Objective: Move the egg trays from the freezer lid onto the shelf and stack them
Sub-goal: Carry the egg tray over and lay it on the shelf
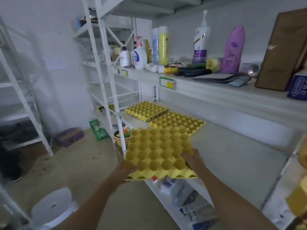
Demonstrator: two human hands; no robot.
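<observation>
A person holds a yellow egg tray (157, 151) at the front edge of a white shelf (232, 155).

The left hand (127, 166) grips the tray's near-left corner, fingers hidden beneath it; the right hand (193, 159) clasps the near-right edge, fingers (186, 155) curled over the cups. Two more yellow trays lie side by side farther back on the shelf: the nearer tray (177, 123) and the far tray (147, 110).

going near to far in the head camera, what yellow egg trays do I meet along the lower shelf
held egg tray, gripped by left hand and right hand → middle egg tray lying on the lower shelf → far egg tray by the shelf's back corner.
</observation>
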